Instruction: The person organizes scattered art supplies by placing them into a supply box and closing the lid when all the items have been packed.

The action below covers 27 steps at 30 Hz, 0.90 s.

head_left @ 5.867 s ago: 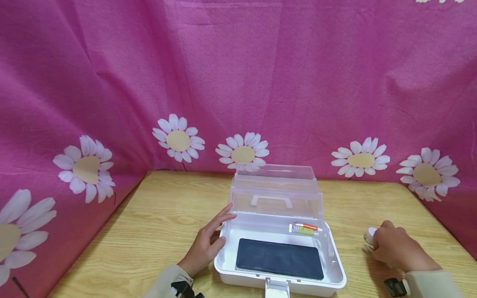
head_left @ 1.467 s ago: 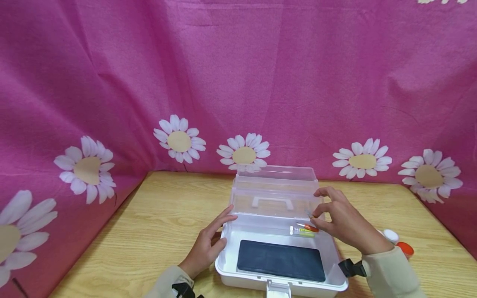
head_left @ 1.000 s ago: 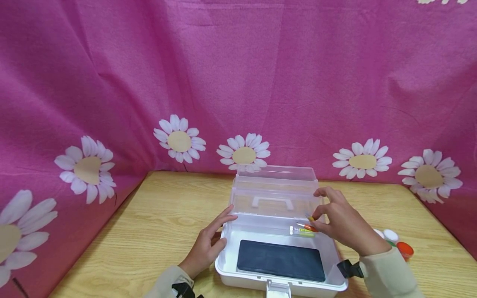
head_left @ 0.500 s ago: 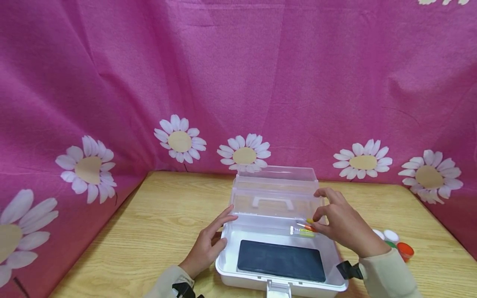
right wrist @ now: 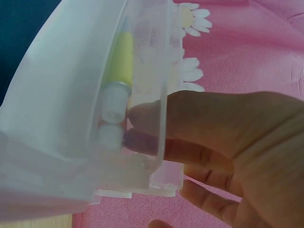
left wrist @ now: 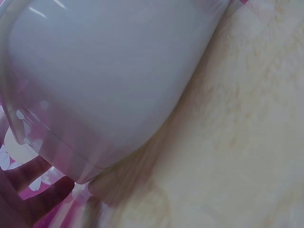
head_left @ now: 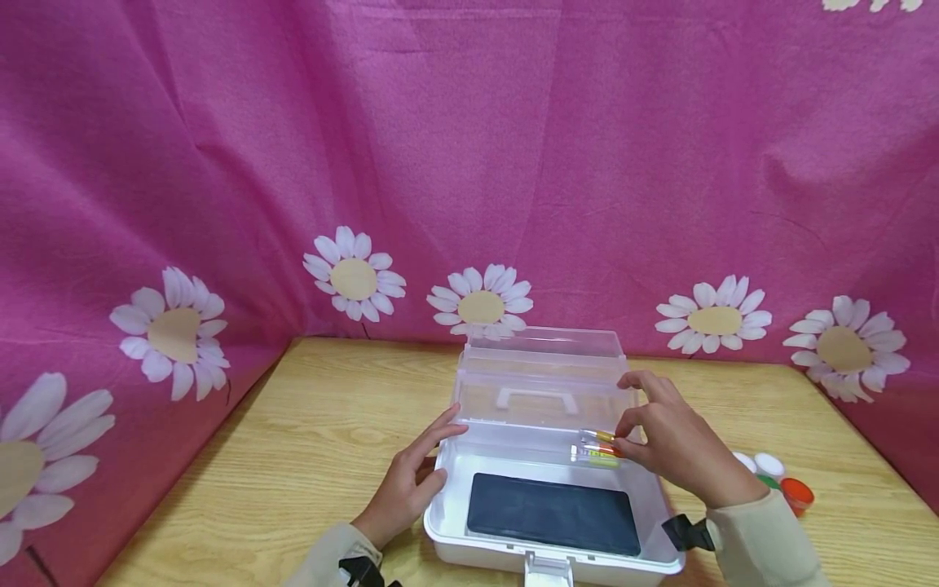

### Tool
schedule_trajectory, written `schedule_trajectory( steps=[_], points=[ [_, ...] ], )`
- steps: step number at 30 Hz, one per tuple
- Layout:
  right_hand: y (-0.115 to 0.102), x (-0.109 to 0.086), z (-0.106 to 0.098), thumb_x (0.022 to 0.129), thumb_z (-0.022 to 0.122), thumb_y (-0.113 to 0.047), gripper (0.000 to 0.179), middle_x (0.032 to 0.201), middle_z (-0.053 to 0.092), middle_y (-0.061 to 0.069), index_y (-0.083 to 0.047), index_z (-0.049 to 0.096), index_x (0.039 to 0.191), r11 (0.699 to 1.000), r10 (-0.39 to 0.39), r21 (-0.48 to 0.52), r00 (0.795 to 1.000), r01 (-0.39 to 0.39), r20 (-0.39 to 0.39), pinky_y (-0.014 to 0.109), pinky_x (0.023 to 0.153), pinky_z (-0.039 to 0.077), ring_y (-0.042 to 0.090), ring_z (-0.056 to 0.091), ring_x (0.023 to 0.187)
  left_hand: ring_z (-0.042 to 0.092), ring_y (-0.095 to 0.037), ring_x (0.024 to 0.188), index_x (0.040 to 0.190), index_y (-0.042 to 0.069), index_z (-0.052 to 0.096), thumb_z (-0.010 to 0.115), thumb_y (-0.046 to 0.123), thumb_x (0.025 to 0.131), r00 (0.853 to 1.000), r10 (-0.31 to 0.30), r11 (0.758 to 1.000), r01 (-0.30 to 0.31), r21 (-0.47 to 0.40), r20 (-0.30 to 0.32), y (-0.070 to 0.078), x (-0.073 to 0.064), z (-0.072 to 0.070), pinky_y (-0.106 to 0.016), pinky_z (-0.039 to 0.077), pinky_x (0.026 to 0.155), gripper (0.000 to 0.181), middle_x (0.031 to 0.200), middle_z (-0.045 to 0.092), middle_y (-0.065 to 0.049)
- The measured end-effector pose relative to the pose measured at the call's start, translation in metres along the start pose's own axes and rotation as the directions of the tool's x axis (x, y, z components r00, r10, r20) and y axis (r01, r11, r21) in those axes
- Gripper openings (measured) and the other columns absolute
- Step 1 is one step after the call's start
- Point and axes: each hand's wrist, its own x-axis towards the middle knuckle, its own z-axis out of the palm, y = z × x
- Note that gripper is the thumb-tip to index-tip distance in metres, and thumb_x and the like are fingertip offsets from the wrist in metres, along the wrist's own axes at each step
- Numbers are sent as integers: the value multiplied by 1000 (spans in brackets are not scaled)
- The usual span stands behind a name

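Note:
A white plastic box [head_left: 484,561] stands with its clear lid [head_left: 543,359] raised. My right hand [head_left: 678,444] reaches in at the back right corner, where thumb and forefinger pinch the end of a yellow-gold paint tube [head_left: 597,436]. Beside that tube lie an orange-red tube [head_left: 603,448] and a yellow-green tube [head_left: 603,461]. In the right wrist view a yellow tube [right wrist: 121,59] with a white cap shows through the translucent wall, next to my fingertips. My left hand [head_left: 403,485] rests against the box's left side, fingers loosely extended. A dark flat rectangle [head_left: 553,512] lies on the box floor.
Right of the box, small pots stand close together: white-lidded ones [head_left: 769,465], a red-orange one [head_left: 798,494] and a partly hidden green one [head_left: 769,482]. A latch [head_left: 548,569] hangs at the box front. Pink flowered cloth [head_left: 587,163] surrounds the wooden table [head_left: 367,391].
My right hand has moved from the pots to the box's back corner. The yellow-gold tube has come down beside the other tubes, turning flatter. My left hand stays put.

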Motion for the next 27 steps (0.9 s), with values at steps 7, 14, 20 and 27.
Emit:
schedule_trajectory(
  steps=[7,14,20,27],
  points=[
    [0,0,-2,69,86,-17,11,127,49,14,-22,76,72,1000,15,18,1000,-15,14,55,86,50,36,36,121,31,-30,140,139,6,47,47,-15,86,1000,-19,1000,19,4,1,2,0,0,-27,45,98,56,158,24,-11],
    [3,-1,-3,70,85,-19,11,128,50,15,-22,77,76,999,-5,45,1000,4,25,58,89,48,37,37,121,33,-30,140,139,5,47,48,-16,86,1000,-31,999,31,9,2,4,0,0,-36,45,99,57,158,24,-10],
    [5,-1,-4,70,86,-20,12,129,50,15,-21,78,78,998,-7,62,999,5,36,58,90,47,37,38,121,33,-29,139,139,5,47,49,-16,85,1000,-30,999,30,19,-4,4,0,1,-34,45,100,58,158,25,-9],
    [5,-1,-6,70,85,-20,12,130,49,15,-23,78,79,997,15,73,998,-19,56,59,89,48,36,38,121,34,-30,139,138,4,47,48,-18,83,1000,-23,1000,23,17,-10,6,-2,2,-42,45,99,59,157,26,-10]
  ],
)
